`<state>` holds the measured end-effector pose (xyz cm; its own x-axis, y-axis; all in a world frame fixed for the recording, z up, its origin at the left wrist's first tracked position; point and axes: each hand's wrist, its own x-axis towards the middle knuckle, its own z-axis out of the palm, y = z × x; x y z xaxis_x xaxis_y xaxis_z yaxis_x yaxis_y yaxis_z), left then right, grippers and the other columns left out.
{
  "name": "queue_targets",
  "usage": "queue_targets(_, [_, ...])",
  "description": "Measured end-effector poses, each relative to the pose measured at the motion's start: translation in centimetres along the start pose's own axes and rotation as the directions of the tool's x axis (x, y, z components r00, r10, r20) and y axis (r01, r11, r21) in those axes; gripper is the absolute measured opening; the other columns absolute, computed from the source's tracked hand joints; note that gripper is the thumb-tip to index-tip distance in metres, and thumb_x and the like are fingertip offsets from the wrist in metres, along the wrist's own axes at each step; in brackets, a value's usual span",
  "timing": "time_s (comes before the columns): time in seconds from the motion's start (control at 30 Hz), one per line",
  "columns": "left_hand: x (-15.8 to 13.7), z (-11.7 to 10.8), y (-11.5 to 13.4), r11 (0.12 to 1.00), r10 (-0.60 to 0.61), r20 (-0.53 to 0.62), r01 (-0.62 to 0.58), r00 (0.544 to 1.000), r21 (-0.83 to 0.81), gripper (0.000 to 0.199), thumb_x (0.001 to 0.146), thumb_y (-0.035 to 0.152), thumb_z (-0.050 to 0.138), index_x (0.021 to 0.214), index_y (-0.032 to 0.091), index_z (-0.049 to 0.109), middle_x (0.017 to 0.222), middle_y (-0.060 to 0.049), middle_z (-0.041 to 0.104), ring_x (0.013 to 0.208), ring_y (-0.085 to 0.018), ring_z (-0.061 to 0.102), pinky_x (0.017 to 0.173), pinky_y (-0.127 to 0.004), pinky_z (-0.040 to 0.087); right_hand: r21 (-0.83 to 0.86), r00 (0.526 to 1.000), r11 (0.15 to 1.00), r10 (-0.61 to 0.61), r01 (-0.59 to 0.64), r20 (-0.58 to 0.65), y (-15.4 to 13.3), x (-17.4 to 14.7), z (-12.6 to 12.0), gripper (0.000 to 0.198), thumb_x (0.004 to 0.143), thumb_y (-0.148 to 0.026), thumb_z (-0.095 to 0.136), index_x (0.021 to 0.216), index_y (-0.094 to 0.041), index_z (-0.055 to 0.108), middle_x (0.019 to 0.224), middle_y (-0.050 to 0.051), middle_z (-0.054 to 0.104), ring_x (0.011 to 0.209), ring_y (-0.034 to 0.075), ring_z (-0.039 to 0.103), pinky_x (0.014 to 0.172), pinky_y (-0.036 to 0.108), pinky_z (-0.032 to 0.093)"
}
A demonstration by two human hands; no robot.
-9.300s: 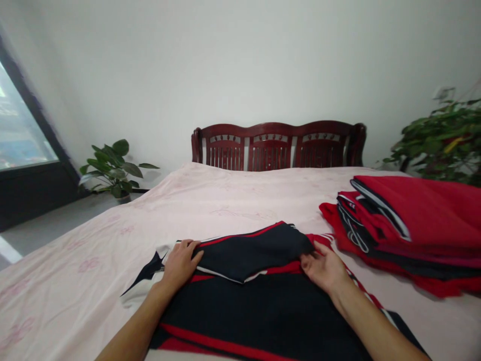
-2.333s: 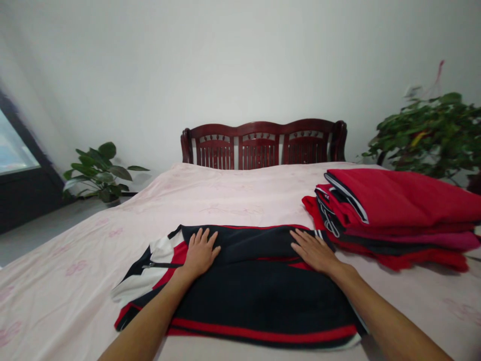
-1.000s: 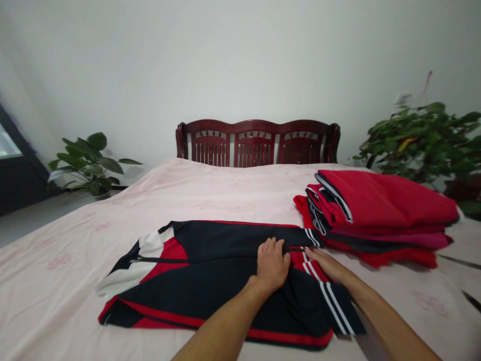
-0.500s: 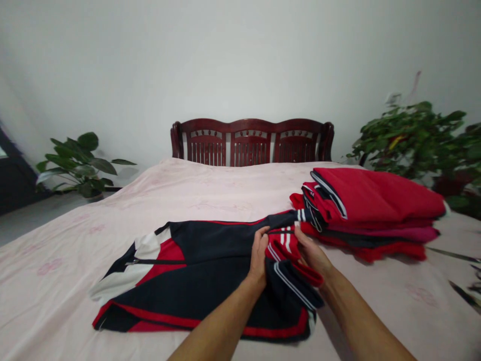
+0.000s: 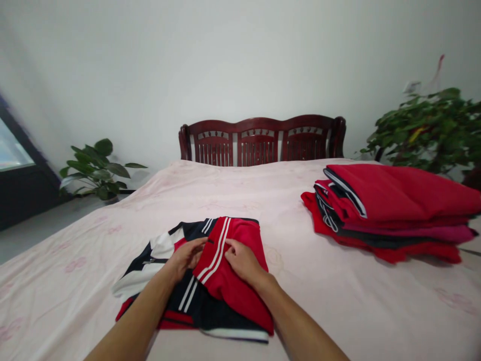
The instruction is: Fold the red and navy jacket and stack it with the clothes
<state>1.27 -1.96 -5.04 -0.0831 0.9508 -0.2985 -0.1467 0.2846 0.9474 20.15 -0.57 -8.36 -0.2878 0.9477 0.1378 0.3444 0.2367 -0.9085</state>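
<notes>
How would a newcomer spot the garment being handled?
On the pale pink bedspread, look left of the stack of mostly red clothes. There lies a navy, red and white cloth jacket, partly folded; unlike the stack, it shows broad white panels.

left fingers (image 5: pixel 195 245) partly hidden at the striped hem (image 5: pixel 217 254), forearms (image 5: pixel 132 315) cut off below, plant (image 5: pixel 438 128) cropped at right

Red, navy and white jacket (image 5: pixel 232 287), double-striped in white, and pink floral bedsheet (image 5: pixel 356 311)

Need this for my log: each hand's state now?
Left hand: at striped band of jacket, grip unclear.
Right hand: curled on same jacket, grip unclear.
</notes>
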Motion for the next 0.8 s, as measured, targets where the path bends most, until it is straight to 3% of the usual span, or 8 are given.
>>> queue_targets(0.1, [-0.2,-2.3,0.5,0.907,0.168,-0.075,-0.124,0.983,0.402,0.032,0.093,0.026,0.049,0.119,0.012,0.063,0.115,-0.012,0.071,0.101,-0.022,0.069,0.087,-0.034,0.054,0.061,0.999,0.997,0.037,-0.037,0.001,0.4,-0.3,-0.2,0.042,0.084,-0.020,0.049,0.122,-0.016,0.066,0.088,0.005,0.073,0.077,0.017,0.067,0.073,0.029,0.052])
queue_targets(0.2, [-1.0,-1.3,1.6,0.691,0.357,-0.017,-0.252,0.934,0.678,0.035,0.092,0.035,0.050,0.115,0.016,0.067,0.120,-0.011,0.070,0.114,-0.026,0.064,0.099,-0.036,0.048,0.130,0.999,0.991,0.033,-0.034,0.009,0.0,-0.6,-0.2,0.041,0.085,-0.023,0.047,0.120,-0.017,0.066,0.087,0.004,0.074,0.072,0.015,0.068,0.066,0.027,0.052])
queue_targets(0.33, [-3.2,2.7,2.6,0.193,0.364,0.199,-0.283,0.910,0.939,0.040,0.095,0.042,0.043,0.121,0.020,0.065,0.120,-0.013,0.069,0.111,-0.030,0.065,0.094,-0.044,0.049,0.282,0.994,0.954,-0.088,0.105,-0.071,-0.9,-1.5,0.2,0.032,0.087,-0.029,0.048,0.107,-0.020,0.070,0.083,0.002,0.074,0.075,0.016,0.069,0.073,0.029,0.055])
queue_targets(0.43, [-4.5,4.2,2.1,-0.151,0.281,0.330,-0.298,0.901,0.943,0.036,0.095,0.033,0.045,0.124,0.024,0.065,0.117,-0.014,0.068,0.105,-0.032,0.067,0.082,-0.044,0.054,0.236,0.964,0.964,-0.058,0.122,-0.261,-1.3,-1.8,-0.5,0.035,0.088,-0.035,0.046,0.108,-0.019,0.070,0.085,0.003,0.075,0.077,0.018,0.069,0.076,0.032,0.056])
queue_targets(0.5, [-4.8,4.0,1.0,-0.301,0.248,0.375,-0.297,0.893,0.906,0.038,0.094,0.025,0.046,0.128,0.025,0.063,0.121,-0.014,0.067,0.105,-0.033,0.067,0.080,-0.044,0.054,0.160,0.929,0.984,-0.017,0.081,-0.370,-0.8,-1.8,-2.1,0.039,0.089,-0.035,0.042,0.113,-0.018,0.068,0.097,0.006,0.075,0.088,0.020,0.069,0.084,0.034,0.055])
queue_targets(0.67, [-4.5,2.3,-1.3,-0.362,0.296,0.400,-0.286,0.868,0.887,0.047,0.095,0.015,0.041,0.140,0.022,0.054,0.146,-0.017,0.053,0.124,-0.032,0.058,0.096,-0.047,0.050,-0.144,0.867,0.978,0.060,-0.150,-0.495,2.7,-2.0,-7.3,0.044,0.087,-0.020,0.042,0.125,-0.014,0.065,0.137,0.017,0.059,0.135,0.029,0.046,0.116,0.047,0.029])
queue_targets(0.73, [-4.4,2.3,-1.5,-0.366,0.329,0.400,-0.275,0.855,0.889,0.045,0.095,0.012,0.041,0.136,0.019,0.058,0.151,-0.018,0.048,0.133,-0.034,0.051,0.105,-0.051,0.044,-0.470,0.888,0.826,0.076,-0.310,-0.453,3.8,-2.5,-8.1,0.047,0.091,-0.019,0.041,0.132,-0.012,0.062,0.147,0.021,0.050,0.145,0.033,0.033,0.118,0.052,0.020])
queue_targets(0.8, [-4.2,2.6,-1.5,-0.364,0.365,0.418,-0.286,0.832,0.886,0.044,0.094,0.011,0.041,0.132,0.018,0.061,0.153,-0.018,0.045,0.139,-0.034,0.045,0.112,-0.053,0.037,-0.722,0.946,0.627,0.079,-0.293,-0.315,4.2,-3.0,-7.8,0.051,0.096,-0.023,0.036,0.142,-0.013,0.054,0.154,0.020,0.042,0.148,0.034,0.027,0.119,0.054,0.016])
